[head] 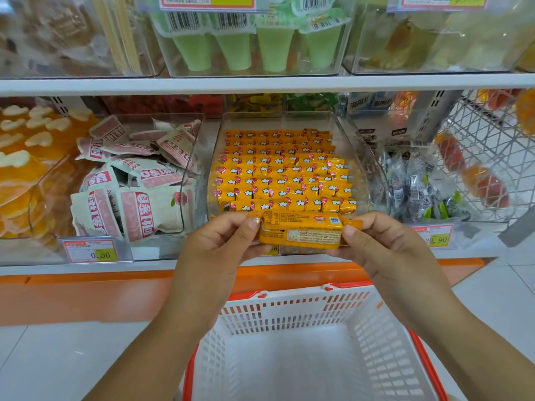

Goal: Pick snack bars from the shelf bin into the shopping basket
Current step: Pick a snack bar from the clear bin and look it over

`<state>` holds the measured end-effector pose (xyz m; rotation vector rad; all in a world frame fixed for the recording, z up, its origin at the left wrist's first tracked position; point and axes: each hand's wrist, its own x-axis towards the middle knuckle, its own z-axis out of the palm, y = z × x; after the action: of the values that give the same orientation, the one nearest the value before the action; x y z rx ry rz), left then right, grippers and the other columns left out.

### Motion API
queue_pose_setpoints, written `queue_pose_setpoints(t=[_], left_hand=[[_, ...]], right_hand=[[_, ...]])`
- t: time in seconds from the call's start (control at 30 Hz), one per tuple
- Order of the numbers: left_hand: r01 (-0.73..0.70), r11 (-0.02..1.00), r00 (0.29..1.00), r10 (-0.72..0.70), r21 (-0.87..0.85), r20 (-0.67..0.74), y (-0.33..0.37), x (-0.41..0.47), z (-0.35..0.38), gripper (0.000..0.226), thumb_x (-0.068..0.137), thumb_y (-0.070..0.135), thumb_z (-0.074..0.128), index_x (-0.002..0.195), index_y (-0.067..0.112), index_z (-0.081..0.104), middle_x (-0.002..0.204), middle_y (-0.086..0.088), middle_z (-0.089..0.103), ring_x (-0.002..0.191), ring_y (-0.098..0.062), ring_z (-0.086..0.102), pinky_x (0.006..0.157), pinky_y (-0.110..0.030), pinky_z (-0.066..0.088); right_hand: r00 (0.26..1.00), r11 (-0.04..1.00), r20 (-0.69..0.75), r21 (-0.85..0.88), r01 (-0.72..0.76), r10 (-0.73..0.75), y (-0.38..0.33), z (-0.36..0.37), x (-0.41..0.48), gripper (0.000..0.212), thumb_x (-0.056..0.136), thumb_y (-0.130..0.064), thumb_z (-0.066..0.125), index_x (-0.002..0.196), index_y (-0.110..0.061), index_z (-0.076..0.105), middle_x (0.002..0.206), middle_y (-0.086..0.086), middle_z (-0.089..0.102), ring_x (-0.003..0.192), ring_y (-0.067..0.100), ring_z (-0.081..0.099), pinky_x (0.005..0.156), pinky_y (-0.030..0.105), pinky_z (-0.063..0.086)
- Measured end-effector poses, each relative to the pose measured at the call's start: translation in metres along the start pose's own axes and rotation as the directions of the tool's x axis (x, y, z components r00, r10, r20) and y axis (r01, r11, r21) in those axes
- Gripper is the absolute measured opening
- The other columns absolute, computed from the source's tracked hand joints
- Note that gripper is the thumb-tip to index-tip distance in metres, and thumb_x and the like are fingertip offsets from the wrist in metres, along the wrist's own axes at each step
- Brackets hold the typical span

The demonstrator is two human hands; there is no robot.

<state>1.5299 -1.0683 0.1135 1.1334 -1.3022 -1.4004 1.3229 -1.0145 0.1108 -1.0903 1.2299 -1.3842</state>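
Gripping one snack bar (pixel 301 231), left hand (pixel 220 244) and right hand (pixel 385 247), one basket (pixel 289 309) below

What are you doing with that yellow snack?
A person is shopping for snacks. The left grip and the right grip each pinch one end of a snack bar, held level in front of the clear shelf bin. The bin is packed with rows of the same yellow bars. The shopping basket sits just below the hands, and nothing shows inside it, so the bar has not been dropped in yet.
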Motion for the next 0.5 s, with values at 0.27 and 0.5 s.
queue_pose_setpoints(t=[0.27,0.5], left_hand=[[-0.120,0.990,0.987,0.128,0.073,-0.102,0.004,-0.004,0.002,0.019,0.091,0.014,0.062,0.096,0.031,0.070,0.087,0.007,0.076,0.070,-0.017,0.073,0.057,-0.026,0.059],[0.000,1.000,1.000,0.001,-0.020,0.028,0.003,0.002,-0.007,0.033,0.068,0.023,0.070,0.100,0.030,0.072,0.093,0.001,0.077,0.084,-0.020,0.075,0.076,-0.026,0.061]], right_hand=[[0.997,0.997,-0.050,0.043,0.069,-0.067,-0.006,0.009,-0.002,0.021,0.071,-0.035,0.068,0.089,-0.024,0.064,0.101,0.012,0.074,0.082,0.036,0.074,0.065,0.028,0.058],[1.000,0.994,0.027,0.113,0.005,-0.009,-0.002,0.003,0.000,0.051,0.054,-0.050,0.089,0.095,-0.026,0.071,0.106,0.012,0.074,0.090,0.035,0.073,0.075,0.028,0.058]])
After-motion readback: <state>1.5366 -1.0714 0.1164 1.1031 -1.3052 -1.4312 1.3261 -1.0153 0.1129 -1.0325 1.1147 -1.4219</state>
